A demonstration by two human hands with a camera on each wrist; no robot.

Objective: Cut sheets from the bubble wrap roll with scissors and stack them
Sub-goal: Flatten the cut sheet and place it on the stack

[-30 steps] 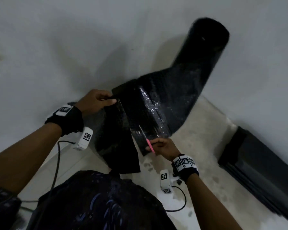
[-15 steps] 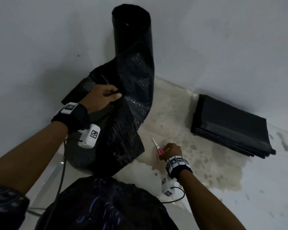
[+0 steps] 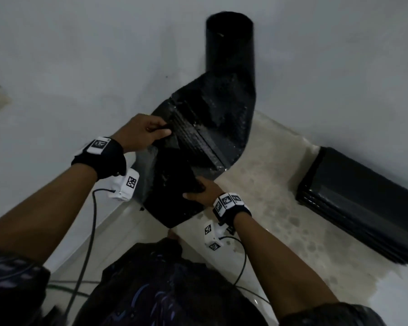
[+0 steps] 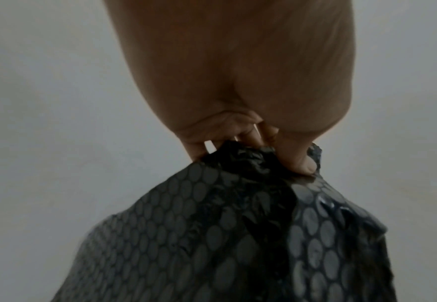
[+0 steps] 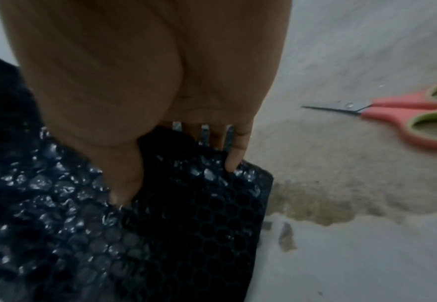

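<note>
Stained floor (image 3: 276, 184); grey wall (image 3: 80, 67); cables (image 3: 90, 231) trailing across floor.

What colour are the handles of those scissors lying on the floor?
The scissors have pink handles with yellow-green inner rims, clearest in the right wrist view.

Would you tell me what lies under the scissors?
The scissors lie on a bare, stained patch of floor; nothing else shows beneath them, and the handle ends are cut off by the frame.

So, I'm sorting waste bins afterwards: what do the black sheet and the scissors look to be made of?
The black sheet looks like thin plastic bubble film: glossy raised bubbles in rows, crumpling where the left hand pinches it. The scissors show grey, probably metal blades and matte pink handles with greenish inner rims, likely plastic.
</note>
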